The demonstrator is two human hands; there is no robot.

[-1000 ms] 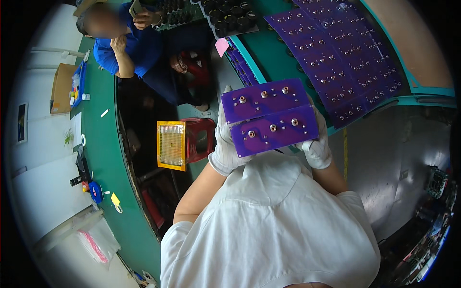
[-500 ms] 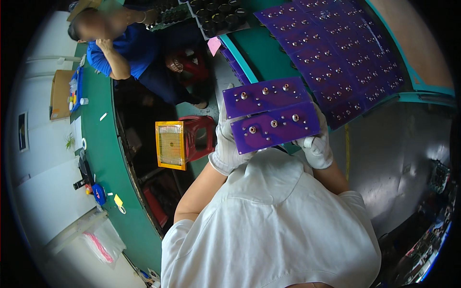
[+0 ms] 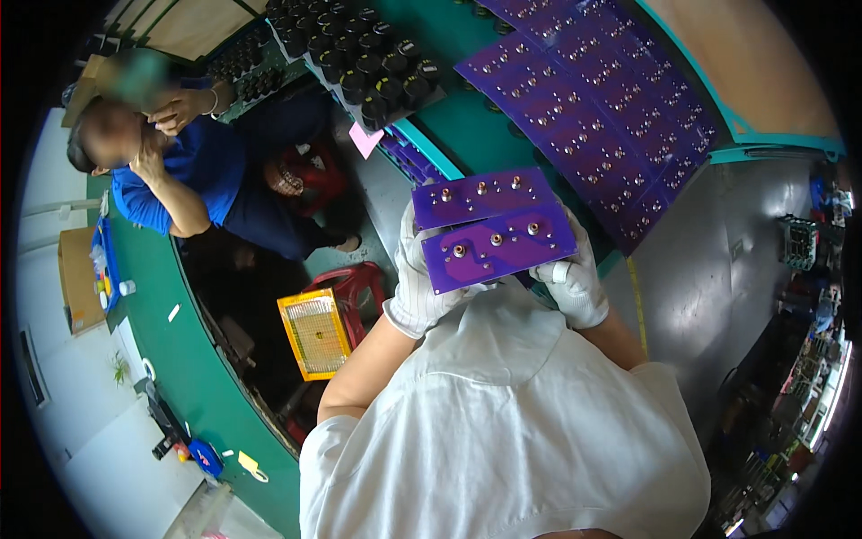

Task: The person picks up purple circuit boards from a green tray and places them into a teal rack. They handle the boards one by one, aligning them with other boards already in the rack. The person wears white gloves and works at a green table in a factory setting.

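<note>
Head view: purple boards stay in both hands as the room swings round

I see the left hand, white-gloved, gripping the boards along their left side; the right hand, gloved too, grips them at the lower right. Most fingers are hidden underneath. The pair sits near the frame's centre, studded face showing, slightly left of where it was half a second ago. Mainly my view has turned: the red stool and yellow-framed panel now sit lower, the panel more tilted. The hold looks the same, so I judge the handling unbroken.

Beyond the boards, a teal strip edges the green table, and the large purple spread has a corner near the right hand. I read the most room over grey floor at centre right; a person in blue occupies the upper left.
</note>
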